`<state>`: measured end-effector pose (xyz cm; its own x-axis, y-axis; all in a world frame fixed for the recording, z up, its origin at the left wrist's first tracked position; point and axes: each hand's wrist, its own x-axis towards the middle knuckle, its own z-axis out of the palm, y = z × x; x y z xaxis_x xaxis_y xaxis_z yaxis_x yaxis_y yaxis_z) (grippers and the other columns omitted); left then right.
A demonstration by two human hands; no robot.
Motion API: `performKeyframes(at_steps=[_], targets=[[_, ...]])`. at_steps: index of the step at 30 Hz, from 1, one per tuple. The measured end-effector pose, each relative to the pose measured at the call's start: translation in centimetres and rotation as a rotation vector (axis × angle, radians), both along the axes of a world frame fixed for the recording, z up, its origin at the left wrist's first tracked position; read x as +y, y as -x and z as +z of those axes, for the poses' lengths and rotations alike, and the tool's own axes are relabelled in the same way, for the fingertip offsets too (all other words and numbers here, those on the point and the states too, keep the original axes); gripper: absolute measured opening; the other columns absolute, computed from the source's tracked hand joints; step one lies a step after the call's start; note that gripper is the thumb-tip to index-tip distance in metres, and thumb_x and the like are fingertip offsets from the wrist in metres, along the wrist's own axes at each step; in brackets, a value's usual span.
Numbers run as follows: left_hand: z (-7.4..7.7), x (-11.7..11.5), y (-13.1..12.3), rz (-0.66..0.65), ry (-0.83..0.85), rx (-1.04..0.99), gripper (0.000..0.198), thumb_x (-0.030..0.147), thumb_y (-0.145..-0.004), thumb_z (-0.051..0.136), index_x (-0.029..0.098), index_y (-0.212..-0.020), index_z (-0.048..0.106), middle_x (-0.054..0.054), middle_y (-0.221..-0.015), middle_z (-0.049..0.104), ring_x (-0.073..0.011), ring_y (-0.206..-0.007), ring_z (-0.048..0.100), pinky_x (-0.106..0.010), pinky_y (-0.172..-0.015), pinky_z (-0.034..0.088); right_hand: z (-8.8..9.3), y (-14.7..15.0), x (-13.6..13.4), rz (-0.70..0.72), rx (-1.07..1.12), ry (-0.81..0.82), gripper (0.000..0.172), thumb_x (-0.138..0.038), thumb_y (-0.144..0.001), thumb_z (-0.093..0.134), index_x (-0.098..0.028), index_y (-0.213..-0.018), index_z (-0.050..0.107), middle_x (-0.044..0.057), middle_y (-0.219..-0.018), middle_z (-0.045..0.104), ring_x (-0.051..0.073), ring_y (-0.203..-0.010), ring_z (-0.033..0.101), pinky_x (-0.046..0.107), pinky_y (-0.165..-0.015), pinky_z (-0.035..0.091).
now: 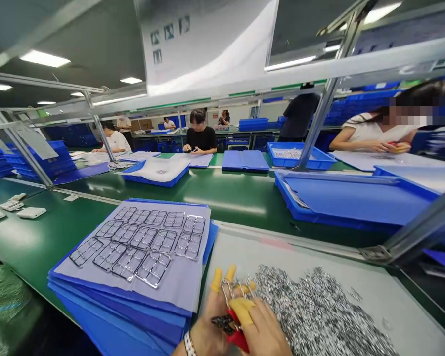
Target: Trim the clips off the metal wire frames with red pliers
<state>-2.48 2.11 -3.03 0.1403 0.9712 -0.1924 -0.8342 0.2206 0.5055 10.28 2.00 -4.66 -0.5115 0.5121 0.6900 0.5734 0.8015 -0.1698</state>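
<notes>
My left hand (206,316), with yellow finger cots and a light band at the wrist, holds a small shiny metal frame (227,290) with thin bars. My right hand (265,329) is closed around red-handled cutters (238,340), whose dark jaws point left across my left palm. Its yellow-covered fingertips also meet the metal frame, and part of the frame is hidden behind them. A large heap of small shiny metal pieces (319,306) lies just right of both hands. To the left, rows of finished-looking metal frames (144,237) rest on a white sheet.
Under the sheet is a fanned stack of blue trays (122,309). Across the green table (237,198) stand a blue tray (344,198) and a paper-lined tray (157,170). A metal post (422,222) rises at right. Several people sit at benches beyond.
</notes>
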Motion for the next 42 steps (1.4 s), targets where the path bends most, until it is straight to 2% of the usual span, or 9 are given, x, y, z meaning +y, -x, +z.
performKeyframes(at_steps=[4,8,13,17,21,29,34,39,42], targets=[[0.3,0.3,0.8,-0.097,-0.01,-0.138,0.065,0.063,-0.084,0.042,0.026,-0.136,0.044,-0.013,-0.122,0.061,-0.0302,-0.101,0.063,-0.05,-0.095,0.04,1.9,0.5,-1.1,0.117,-0.068,0.152,0.052,-0.005,-0.069,0.051,-0.019,-0.119,0.055,0.009,-0.106,0.065,0.026,-0.099,0.058,0.044,-0.093,0.044],[1.0,0.5,1.6,-0.111,0.016,-0.18,0.064,0.063,-0.085,0.041,0.024,-0.135,0.045,-0.013,-0.115,0.064,-0.029,-0.094,0.065,-0.046,-0.091,0.041,3.7,-0.5,-1.3,0.147,-0.052,0.176,0.046,-0.014,-0.077,0.054,-0.018,-0.123,0.05,0.011,-0.11,0.062,0.025,-0.101,0.056,0.041,-0.091,0.044],[0.7,0.6,1.2,-0.034,0.092,-0.139,0.06,0.056,-0.087,0.044,0.019,-0.135,0.046,-0.013,-0.108,0.068,-0.0253,-0.087,0.066,-0.041,-0.084,0.046,4.4,-1.1,0.0,-0.128,-0.177,0.368,0.03,-0.021,-0.081,0.055,-0.019,-0.111,0.056,0.009,-0.098,0.064,0.025,-0.091,0.059,0.041,-0.081,0.046],[-0.1,0.6,0.8,0.062,0.132,-0.017,0.061,0.055,-0.087,0.047,0.015,-0.132,0.05,-0.015,-0.11,0.067,-0.0246,-0.088,0.065,-0.038,-0.082,0.047,4.7,-0.5,1.1,-0.232,-0.318,0.489,0.02,-0.027,-0.079,0.059,-0.021,-0.098,0.061,0.006,-0.088,0.065,0.025,-0.084,0.059,0.038,-0.074,0.045],[-0.4,0.5,0.7,0.095,0.133,0.068,0.06,0.056,-0.086,0.047,0.014,-0.127,0.056,-0.014,-0.108,0.068,-0.0258,-0.092,0.064,-0.039,-0.084,0.046,5.0,0.4,1.4,-0.281,-0.387,0.523,0.02,-0.03,-0.078,0.062,-0.021,-0.096,0.063,0.007,-0.089,0.067,0.025,-0.085,0.06,0.037,-0.074,0.043],[-0.6,0.3,0.5,0.124,0.093,0.172,0.059,0.056,-0.087,0.046,0.015,-0.127,0.057,-0.012,-0.109,0.069,-0.0269,-0.1,0.062,-0.04,-0.092,0.043,5.2,0.6,1.4,-0.261,-0.426,0.575,0.021,-0.033,-0.081,0.058,-0.021,-0.098,0.063,0.007,-0.094,0.067,0.026,-0.089,0.06,0.036,-0.075,0.042],[-0.9,0.0,0.5,0.123,0.054,0.224,0.057,0.055,-0.087,0.046,0.016,-0.128,0.057,-0.012,-0.111,0.068,-0.026,-0.101,0.061,-0.038,-0.09,0.043,5.5,0.8,1.4,-0.286,-0.477,0.569,0.021,-0.025,-0.08,0.058,-0.02,-0.1,0.063,0.007,-0.093,0.068,0.024,-0.087,0.062,0.033,-0.074,0.042],[-0.6,0.0,0.8,0.078,0.088,0.16,0.057,0.057,-0.087,0.045,0.016,-0.123,0.06,-0.013,-0.111,0.067,-0.0239,-0.093,0.063,-0.032,-0.073,0.048,5.9,-0.3,1.3,-0.319,-0.47,0.547,0.026,-0.026,-0.082,0.058,-0.02,-0.106,0.063,0.008,-0.092,0.069,0.025,-0.087,0.063,0.034,-0.075,0.042],[-0.3,0.2,0.9,0.055,0.138,0.091,0.059,0.059,-0.086,0.044,0.015,-0.121,0.061,-0.013,-0.113,0.066,-0.023,-0.09,0.063,-0.03,-0.066,0.048,6.0,-1.2,1.7,-0.383,-0.463,0.53,0.022,-0.029,-0.083,0.057,-0.02,-0.102,0.063,0.008,-0.093,0.068,0.026,-0.089,0.061,0.036,-0.075,0.042]])
